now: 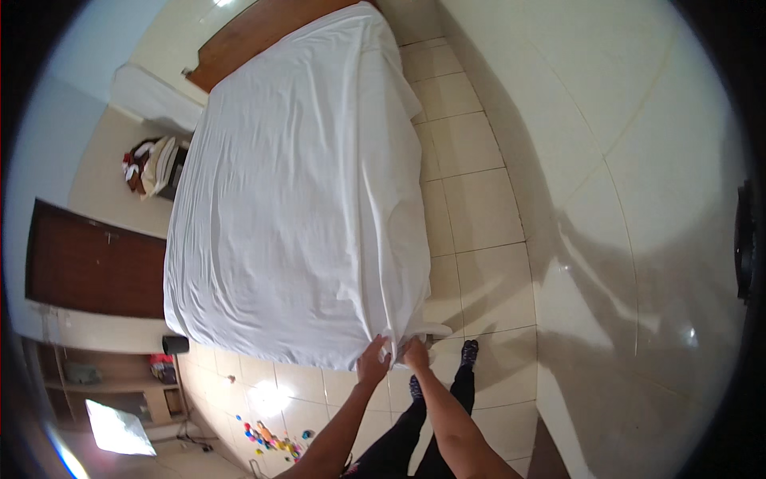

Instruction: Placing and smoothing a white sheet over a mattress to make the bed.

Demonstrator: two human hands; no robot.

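A wrinkled white bed sheet (287, 197) covers the bed and hangs over its sides. At the bed's near right corner, my left hand (373, 361) grips a gathered fold of the sheet. Just right of it, my right hand (415, 354) holds another bunch of the cloth by the mattress corner. Long creases run from my hands up the right part of the bed. The fingertips are partly hidden in the fabric.
A wooden headboard (239, 39) stands at the far end. Tiled floor (485, 203) runs between bed and right wall. Small colourful objects (272, 440) lie on the floor at lower left. Folded cloths (158, 164) are stacked beyond the bed's left side, near a brown door (96, 260).
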